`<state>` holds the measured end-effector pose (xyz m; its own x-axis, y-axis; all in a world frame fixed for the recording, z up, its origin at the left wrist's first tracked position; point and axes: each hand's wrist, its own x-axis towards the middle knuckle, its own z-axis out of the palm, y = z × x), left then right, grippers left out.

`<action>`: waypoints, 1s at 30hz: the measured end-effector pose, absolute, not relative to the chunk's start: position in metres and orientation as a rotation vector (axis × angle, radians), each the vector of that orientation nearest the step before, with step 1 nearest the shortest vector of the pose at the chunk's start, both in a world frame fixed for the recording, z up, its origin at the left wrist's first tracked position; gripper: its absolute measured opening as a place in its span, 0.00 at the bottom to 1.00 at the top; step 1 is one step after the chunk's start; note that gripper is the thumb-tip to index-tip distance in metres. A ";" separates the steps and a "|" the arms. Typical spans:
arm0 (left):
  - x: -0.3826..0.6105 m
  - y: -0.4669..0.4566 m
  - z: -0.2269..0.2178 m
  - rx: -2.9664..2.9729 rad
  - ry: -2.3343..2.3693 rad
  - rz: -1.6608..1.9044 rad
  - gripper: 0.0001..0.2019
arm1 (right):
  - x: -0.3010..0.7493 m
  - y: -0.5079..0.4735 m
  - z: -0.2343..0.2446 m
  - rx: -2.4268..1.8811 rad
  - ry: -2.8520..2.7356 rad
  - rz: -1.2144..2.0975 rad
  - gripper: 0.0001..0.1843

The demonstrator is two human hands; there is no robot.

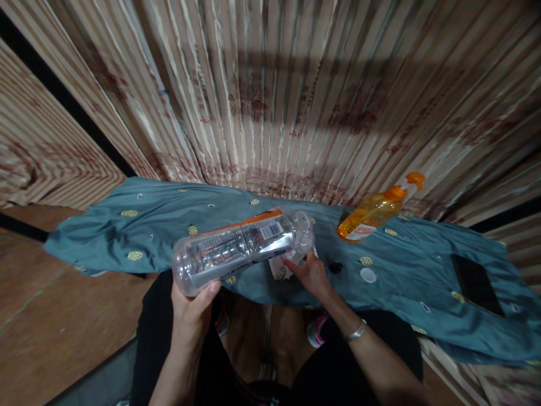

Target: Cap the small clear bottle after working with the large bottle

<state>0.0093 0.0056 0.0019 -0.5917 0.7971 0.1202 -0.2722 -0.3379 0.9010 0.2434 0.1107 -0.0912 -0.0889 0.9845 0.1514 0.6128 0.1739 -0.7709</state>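
A large clear plastic bottle [228, 248] with a printed label and barcode lies tilted across both my hands, its neck to the right. My left hand [194, 304] grips its base end from below, thumb along the side. At the neck, my right hand [310, 273] has its fingers closed around the underside. Just under the neck, partly hidden by my right hand and the bottle, is a whitish crumpled piece [281, 269]; whether my fingers hold it too I cannot tell.
On the teal patterned cloth [160, 231] stands an amber pump bottle [372, 214] at the back right. A small black object [336, 267] and a white round disc [368, 274] lie near my right wrist. A dark phone-like slab [477, 285] rests farther right. A striped curtain [274, 113] hangs behind.
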 end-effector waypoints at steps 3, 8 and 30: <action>0.008 0.006 0.004 0.761 1.195 1.969 0.30 | 0.243 0.110 -0.090 -1.528 -1.782 0.719 0.28; 0.005 0.007 0.006 0.779 1.202 1.951 0.28 | 0.244 0.110 -0.087 -1.537 -1.788 0.760 0.28; -0.001 0.008 0.004 0.814 1.227 1.967 0.26 | 0.246 0.109 -0.090 -1.477 -1.819 0.718 0.30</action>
<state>-0.0014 0.0075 0.0038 -0.5797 0.8000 0.1550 -0.2126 -0.3321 0.9190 0.2463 0.1089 -0.0901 -0.1271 0.9788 0.1606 0.6055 0.2048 -0.7691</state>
